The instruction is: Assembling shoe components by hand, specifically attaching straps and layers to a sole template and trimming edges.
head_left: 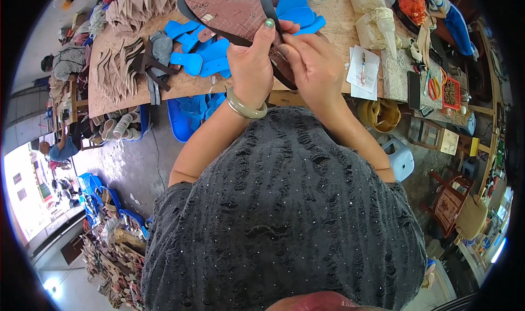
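My left hand [252, 70], a bangle on its wrist, grips a brownish-red shoe insole [227, 7] with the thumb on its upper face. A dark strip [188, 13] runs round the insole's edge. On the other side, my right hand [317, 68] has thumb and fingers pinched together on the strip at the insole's narrower part. The fingers behind the insole are partly hidden. Just beneath it on the table lie flat blue sole-shaped pieces [213, 57]. Dark strips [150, 65] and a grey cloth-like bundle [162, 46] rest left of these.
Beige curved insoles [116, 73] stand in rows on the wooden table [131, 100]. To the right are paper with a pen [363, 70], a nozzle-tipped plastic bottle [383, 29], orange-handled scissors [435, 88] and a red tray [451, 94]. Below stand a blue bin [178, 122] and a blue stool [401, 160].
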A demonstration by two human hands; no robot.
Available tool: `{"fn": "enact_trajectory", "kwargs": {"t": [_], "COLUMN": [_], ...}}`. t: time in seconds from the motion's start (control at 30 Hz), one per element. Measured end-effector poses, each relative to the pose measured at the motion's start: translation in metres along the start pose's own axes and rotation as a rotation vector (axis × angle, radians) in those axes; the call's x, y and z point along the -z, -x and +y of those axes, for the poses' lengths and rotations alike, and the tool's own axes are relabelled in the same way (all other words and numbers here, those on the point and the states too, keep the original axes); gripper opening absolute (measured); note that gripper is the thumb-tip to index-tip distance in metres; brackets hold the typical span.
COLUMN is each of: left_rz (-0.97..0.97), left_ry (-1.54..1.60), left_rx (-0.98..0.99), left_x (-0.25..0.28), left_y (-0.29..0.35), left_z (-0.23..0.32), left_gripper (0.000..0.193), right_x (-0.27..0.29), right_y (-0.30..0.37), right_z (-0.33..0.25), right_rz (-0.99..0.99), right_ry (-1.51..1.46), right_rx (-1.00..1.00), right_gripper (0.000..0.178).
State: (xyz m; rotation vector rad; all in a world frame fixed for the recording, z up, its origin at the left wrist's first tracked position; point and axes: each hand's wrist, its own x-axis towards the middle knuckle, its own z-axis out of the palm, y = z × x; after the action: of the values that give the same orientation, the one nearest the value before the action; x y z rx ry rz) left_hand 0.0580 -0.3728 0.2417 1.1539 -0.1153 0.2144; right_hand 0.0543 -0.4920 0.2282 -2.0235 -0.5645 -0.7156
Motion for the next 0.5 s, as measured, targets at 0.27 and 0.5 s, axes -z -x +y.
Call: {"fn": "enact_trajectory", "kwargs": {"t": [0.27,0.5], "left_rz": [0.083,-0.075], "left_ry": [0.126,0.274], "left_rx": [0.108,0.116], "left_x": [0.007,0.010], "left_y": [-0.002,-0.011], "left_z": [0.005,0.013], "left_gripper": [0.027,0.029], "right_x": [0.002,0.018], "right_y": [0.027,-0.003], "right_z": [-0.002,0.010], "right_rz": [-0.204,-0.290], "right_ry": [0.067,-0.973], "right_rx": [0.162,-0.849], "right_gripper": [0.052,0.034]}}
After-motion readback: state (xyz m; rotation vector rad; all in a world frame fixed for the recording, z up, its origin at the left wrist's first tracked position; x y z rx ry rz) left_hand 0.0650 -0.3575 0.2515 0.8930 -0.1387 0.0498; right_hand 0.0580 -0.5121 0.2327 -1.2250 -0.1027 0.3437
